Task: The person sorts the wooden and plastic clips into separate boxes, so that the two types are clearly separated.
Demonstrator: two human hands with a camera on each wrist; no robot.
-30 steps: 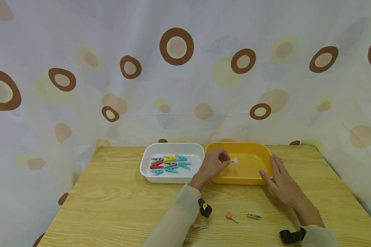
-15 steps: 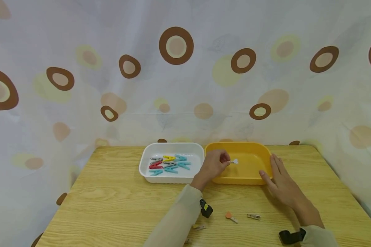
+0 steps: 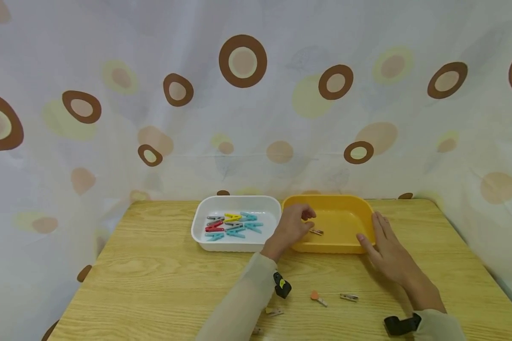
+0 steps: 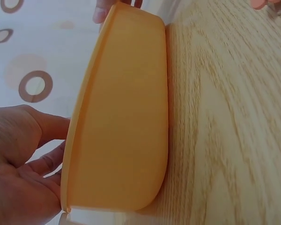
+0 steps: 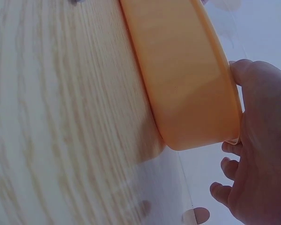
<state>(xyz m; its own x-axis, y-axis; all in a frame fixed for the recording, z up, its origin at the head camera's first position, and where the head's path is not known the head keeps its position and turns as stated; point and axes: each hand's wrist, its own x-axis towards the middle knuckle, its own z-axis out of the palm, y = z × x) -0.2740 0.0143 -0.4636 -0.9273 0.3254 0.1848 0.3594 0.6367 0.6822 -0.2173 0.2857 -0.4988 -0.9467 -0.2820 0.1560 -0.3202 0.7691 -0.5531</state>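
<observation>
- Nearest, toward the near edge of the table [image 3: 153, 284], a small clip [image 3: 256, 330] is being partly covered by the left sleeve [image 3: 239, 303].
- Just farther in, a yellow-ended clothespin [image 3: 275, 311] is being partly overlapped by the same sleeve.
- To the right of it, an orange-headed clothespin [image 3: 318, 298] and a plain wooden clothespin [image 3: 349, 297] are being borne by the bare wood, near each other and apart.
- The right end of the yellow tray [image 3: 333, 248] is being touched by the right hand [image 3: 388, 253]; its fingers are being laid nearly straight along the outer wall, the thumb is being set at the front rim, and only the tray is being steadied.
- Over the tray's left part, the left hand [image 3: 291, 226] is being held with thumb and fingers parted, nothing being gripped.
- A wooden clothespin inside the yellow tray [image 3: 316, 232] is being seen just below that thumb, one end being hidden.
- Toward the table's back edge, beside the yellow tray's left end, blue, grey, red and yellow clothespins [image 3: 235, 233] are being contained in a white tray [image 3: 234, 247].
- Beyond the back edge, the background is being filled by a spotted curtain [image 3: 256, 118].
</observation>
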